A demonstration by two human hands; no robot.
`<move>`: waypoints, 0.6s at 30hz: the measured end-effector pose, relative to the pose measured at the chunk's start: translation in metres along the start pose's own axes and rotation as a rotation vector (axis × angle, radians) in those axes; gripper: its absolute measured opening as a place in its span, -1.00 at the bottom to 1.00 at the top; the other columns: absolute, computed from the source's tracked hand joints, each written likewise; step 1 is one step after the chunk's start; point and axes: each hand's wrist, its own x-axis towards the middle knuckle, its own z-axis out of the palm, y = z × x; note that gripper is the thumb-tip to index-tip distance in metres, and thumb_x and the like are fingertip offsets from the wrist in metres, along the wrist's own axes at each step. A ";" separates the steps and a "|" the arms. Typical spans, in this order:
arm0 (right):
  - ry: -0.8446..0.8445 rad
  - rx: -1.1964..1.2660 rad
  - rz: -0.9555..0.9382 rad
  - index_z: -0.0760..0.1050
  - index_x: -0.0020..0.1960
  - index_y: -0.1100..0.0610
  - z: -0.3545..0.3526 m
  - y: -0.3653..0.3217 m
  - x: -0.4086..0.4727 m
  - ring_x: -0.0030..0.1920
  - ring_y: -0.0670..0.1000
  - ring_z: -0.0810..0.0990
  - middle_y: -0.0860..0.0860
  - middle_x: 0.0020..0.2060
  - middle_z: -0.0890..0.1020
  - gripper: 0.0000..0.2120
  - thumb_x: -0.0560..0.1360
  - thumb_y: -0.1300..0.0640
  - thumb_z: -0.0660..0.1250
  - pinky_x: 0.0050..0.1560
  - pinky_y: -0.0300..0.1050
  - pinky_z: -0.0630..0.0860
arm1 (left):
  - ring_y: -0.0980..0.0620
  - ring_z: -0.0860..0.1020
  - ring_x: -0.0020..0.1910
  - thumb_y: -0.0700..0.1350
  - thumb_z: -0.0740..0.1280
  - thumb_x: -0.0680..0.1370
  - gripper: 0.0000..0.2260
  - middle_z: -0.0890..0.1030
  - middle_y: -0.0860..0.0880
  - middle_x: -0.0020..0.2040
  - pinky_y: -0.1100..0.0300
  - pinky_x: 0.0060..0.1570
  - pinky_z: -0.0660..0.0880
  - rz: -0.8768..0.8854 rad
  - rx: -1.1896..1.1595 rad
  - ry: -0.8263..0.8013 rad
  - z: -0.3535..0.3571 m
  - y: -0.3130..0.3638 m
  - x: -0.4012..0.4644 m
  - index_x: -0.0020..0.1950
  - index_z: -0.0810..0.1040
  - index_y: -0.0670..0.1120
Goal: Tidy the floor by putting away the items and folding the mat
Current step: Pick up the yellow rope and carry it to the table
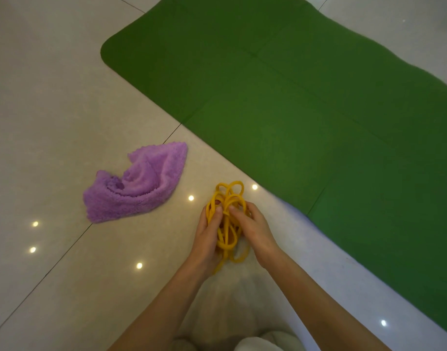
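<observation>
Item: yellow cord [227,219], bundled in loose loops, just beside near edge of green mat [306,102], above floor tile.
Handling, judged: light, limp, springy; loops prone to slipping free and tangling. Best grip: bundle's middle, all strands gathered.
Left hand [208,236]: fingers curled round bundle's left side.
Right hand [251,229]: fingers pinching strands at centre.
Forearms converge from below.
Purple cloth [136,186]: crumpled, left of mat.
Mat: flat, unfolded.

One green mat [306,102], one purple cloth [138,183], one yellow cord bundle [228,224].
</observation>
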 end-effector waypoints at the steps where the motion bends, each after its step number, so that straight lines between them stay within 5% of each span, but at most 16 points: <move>1: 0.004 0.025 -0.014 0.48 0.18 0.08 -0.001 0.002 -0.001 0.02 -0.01 0.63 0.03 0.01 0.64 -0.72 0.49 0.07 0.36 0.14 0.03 0.54 | -0.03 0.62 -0.02 -0.11 0.14 0.61 -0.74 0.63 -0.18 0.06 0.19 -0.14 0.58 -0.019 0.007 -0.006 0.000 0.000 0.000 0.22 0.48 -0.17; 5: -0.006 0.100 -0.070 0.46 0.25 0.12 -0.002 0.007 -0.007 0.06 -0.01 0.62 0.05 0.06 0.63 -0.67 0.50 0.14 0.35 0.12 -0.05 0.55 | 0.02 0.64 -0.03 -0.06 0.12 0.62 -0.66 0.64 -0.17 0.05 0.27 -0.16 0.55 -0.026 0.129 -0.037 -0.001 0.000 -0.002 0.25 0.49 -0.23; 12: -0.148 0.224 -0.044 0.47 0.16 0.12 -0.003 -0.001 -0.011 0.07 -0.03 0.61 0.07 0.04 0.63 -0.52 0.34 -0.10 0.42 0.10 -0.15 0.52 | -0.01 0.55 0.19 -0.05 0.24 0.55 -0.69 0.56 -0.15 0.23 0.08 0.20 0.48 0.008 0.221 -0.174 0.007 0.002 -0.011 0.29 0.44 -0.05; 14: -0.181 0.232 -0.036 0.43 0.16 0.13 -0.007 -0.004 -0.011 0.05 -0.02 0.60 0.07 0.01 0.61 -0.46 0.29 -0.07 0.52 0.09 -0.14 0.52 | -0.02 0.50 0.24 0.02 0.32 0.49 -0.64 0.52 -0.13 0.25 0.10 0.21 0.46 0.087 0.401 -0.248 0.007 0.006 -0.012 0.29 0.43 0.05; 18: -0.285 0.442 0.022 0.42 0.17 0.13 -0.013 -0.008 -0.015 0.04 -0.01 0.62 0.07 0.01 0.63 -0.54 0.32 0.22 0.48 0.13 -0.12 0.52 | -0.03 0.02 0.52 0.17 0.18 0.35 -0.51 0.03 -0.08 0.53 0.25 0.42 0.07 0.214 0.829 -0.292 0.018 0.009 -0.018 0.25 0.14 0.40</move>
